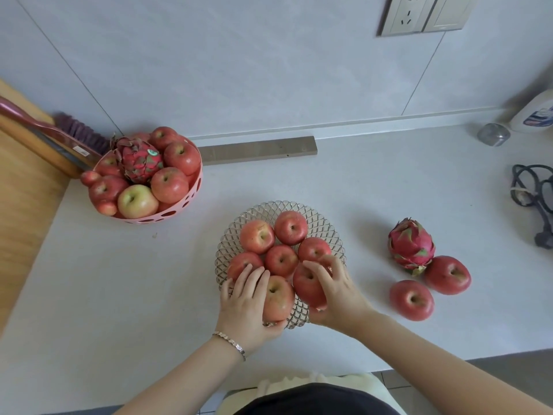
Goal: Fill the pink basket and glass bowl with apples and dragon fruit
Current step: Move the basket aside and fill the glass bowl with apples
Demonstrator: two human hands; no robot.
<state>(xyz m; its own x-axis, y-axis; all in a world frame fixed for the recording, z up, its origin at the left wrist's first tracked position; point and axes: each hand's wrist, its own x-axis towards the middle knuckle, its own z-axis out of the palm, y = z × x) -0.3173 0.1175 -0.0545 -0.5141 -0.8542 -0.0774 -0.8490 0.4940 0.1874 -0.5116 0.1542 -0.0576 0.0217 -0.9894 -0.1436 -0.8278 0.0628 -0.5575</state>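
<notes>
Nearest the camera, the left hand point(247, 301) cups a pale red apple point(277, 298) at the near rim of the glass bowl point(324, 226), fingers curled around its left side and thumb beneath, so that grip is closed on the fruit. Just beside it the right hand point(335, 292) wraps a darker apple point(308, 287), fingertips pressed over its top. Both apples sit at the bowl's near edge, partly overhanging it, so the step seems to be seating them; it is best done by nudging each inward against the five apples already inside and letting go only once neither rocks toward the counter point(149, 280). The bowl looks shallow, so a second layer may roll. To the right, two loose apples point(411, 299) and a dragon fruit point(411, 244) wait on the counter. Farther back on the left, the pink basket point(191, 196) is already heaped with apples and another dragon fruit point(139, 160).
</notes>
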